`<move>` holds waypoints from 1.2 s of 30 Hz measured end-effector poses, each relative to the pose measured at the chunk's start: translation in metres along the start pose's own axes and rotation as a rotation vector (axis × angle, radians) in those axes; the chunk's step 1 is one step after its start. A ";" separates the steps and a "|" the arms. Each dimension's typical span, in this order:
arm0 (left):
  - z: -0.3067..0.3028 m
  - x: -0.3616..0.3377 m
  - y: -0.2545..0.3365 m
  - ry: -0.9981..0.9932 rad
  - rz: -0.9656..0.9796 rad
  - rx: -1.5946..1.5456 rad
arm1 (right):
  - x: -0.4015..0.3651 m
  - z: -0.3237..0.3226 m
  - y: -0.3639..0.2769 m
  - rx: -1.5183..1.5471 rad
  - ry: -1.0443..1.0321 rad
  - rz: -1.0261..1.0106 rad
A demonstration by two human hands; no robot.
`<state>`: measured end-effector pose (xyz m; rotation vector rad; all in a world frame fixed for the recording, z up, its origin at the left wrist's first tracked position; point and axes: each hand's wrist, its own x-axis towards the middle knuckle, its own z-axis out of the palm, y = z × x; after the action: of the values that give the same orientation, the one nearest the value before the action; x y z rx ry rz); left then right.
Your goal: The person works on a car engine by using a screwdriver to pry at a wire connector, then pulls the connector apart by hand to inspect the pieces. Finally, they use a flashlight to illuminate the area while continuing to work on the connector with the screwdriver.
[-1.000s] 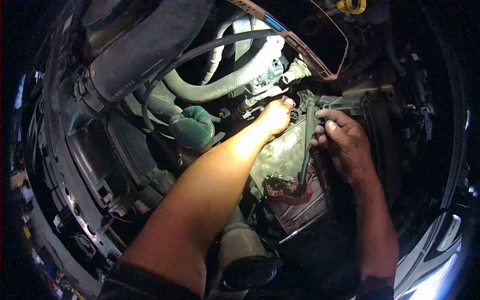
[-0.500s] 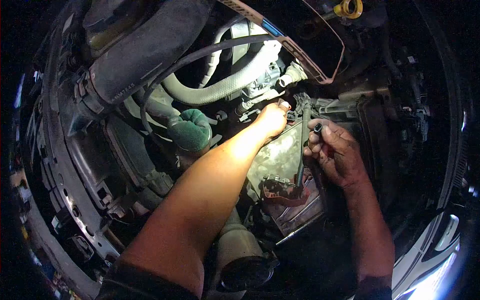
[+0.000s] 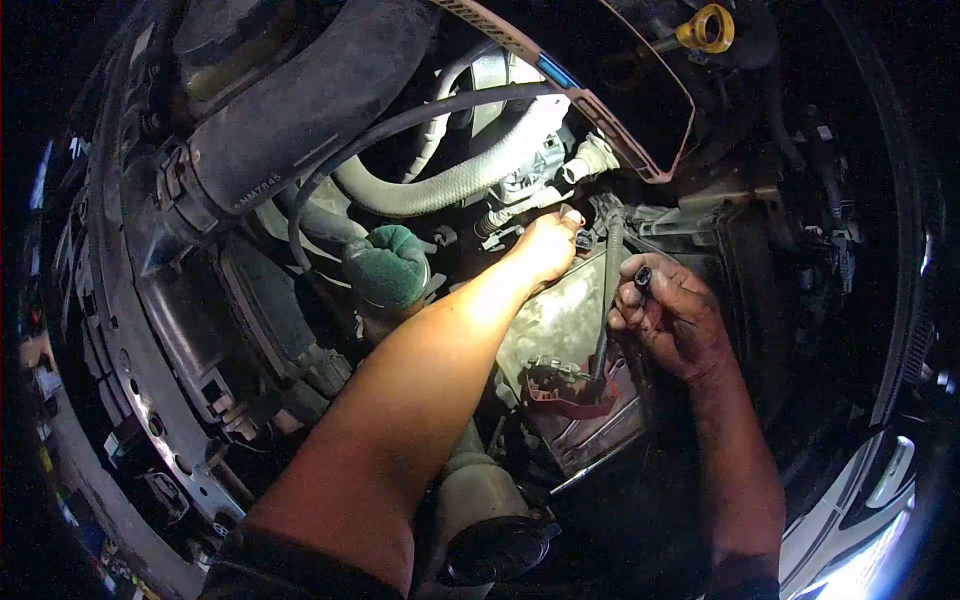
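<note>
In a car's engine bay, my right hand (image 3: 675, 315) is closed around a small black electrical connector (image 3: 643, 276), its open end facing up between thumb and fingers. My left hand (image 3: 550, 248) reaches deep in, beside a light-coloured pipe fitting (image 3: 525, 208). Its fingers are pinched together; what they hold is too small to make out. A small dark plug (image 3: 584, 240) shows just beside those fingers. Between my hands runs a corrugated wiring sleeve (image 3: 613, 250). Under the left wrist lies a pale, battery-like box (image 3: 555, 325) with a red terminal cover (image 3: 572, 400).
A green cloth (image 3: 387, 266) plugs a pipe left of my left forearm. A braided hose (image 3: 430, 192) and a wide black hose (image 3: 300, 105) curve behind. A copper-coloured frame (image 3: 610, 120) crosses the top. At upper right is a yellow ring (image 3: 712, 28).
The view has shifted a little, so the engine parts sit slightly lower and to the right. Both hands keep nearly the same pose; the dark plug beside my left fingers shows more clearly.
</note>
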<state>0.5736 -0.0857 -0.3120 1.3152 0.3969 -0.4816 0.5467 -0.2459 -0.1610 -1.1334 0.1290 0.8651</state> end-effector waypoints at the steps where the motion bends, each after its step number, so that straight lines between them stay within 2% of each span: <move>1: 0.000 -0.001 0.001 -0.003 -0.002 0.000 | -0.001 -0.002 0.001 -0.001 0.003 0.007; 22: 0.000 -0.005 0.003 0.002 0.035 0.008 | -0.001 -0.005 -0.003 -0.019 0.053 0.050; 25: -0.001 -0.002 0.002 -0.050 -0.024 -0.068 | -0.001 -0.003 -0.004 -0.040 0.057 0.057; 36: 0.002 0.003 -0.010 -0.032 0.085 -0.115 | -0.001 -0.006 -0.004 -0.034 0.043 0.060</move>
<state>0.5712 -0.0899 -0.3213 1.2067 0.3361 -0.4028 0.5504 -0.2522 -0.1605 -1.1857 0.1854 0.8997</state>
